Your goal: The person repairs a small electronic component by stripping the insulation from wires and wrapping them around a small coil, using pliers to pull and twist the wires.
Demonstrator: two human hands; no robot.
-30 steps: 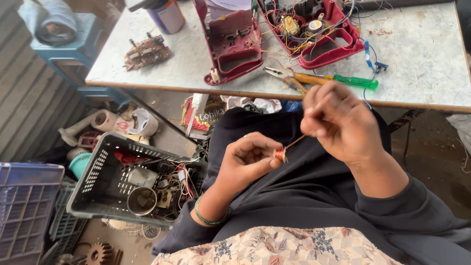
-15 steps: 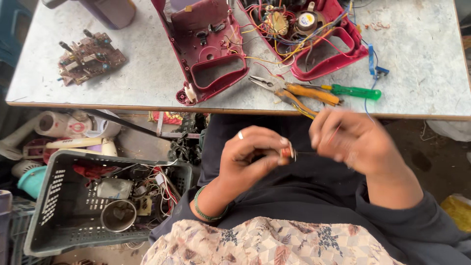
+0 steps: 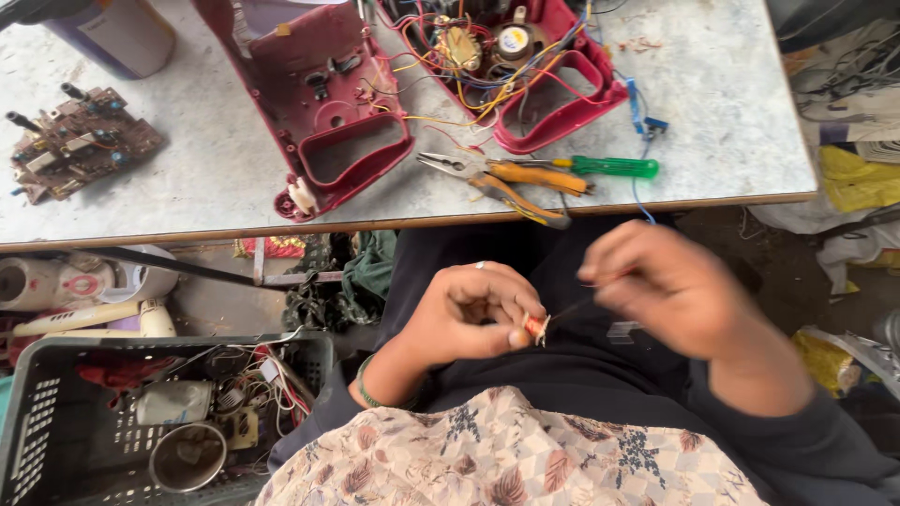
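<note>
My left hand [image 3: 469,314] is over my lap, fingers pinched on a small orange-red part [image 3: 535,326] with a thin wire [image 3: 572,307] running from it. My right hand [image 3: 661,286], blurred by motion, grips the other end of that wire just to the right. Both hands hang below the table's front edge. On the grey table [image 3: 731,122] lie orange-handled pliers [image 3: 511,178] and a green-handled screwdriver [image 3: 609,167], beside two dark red plastic housing halves [image 3: 328,103] [image 3: 553,112], the right one filled with coloured wires and parts.
A brown circuit board [image 3: 75,145] sits at the table's left, with a purple can [image 3: 112,33] behind it. On the floor at left stands a dark plastic crate [image 3: 56,422] holding wires and metal parts. Rags and cream-coloured appliances lie under the table.
The view has shifted, so the table fills more of the frame. My hands have dropped lower and spread apart, the right one pulling the wire out to the right.
</note>
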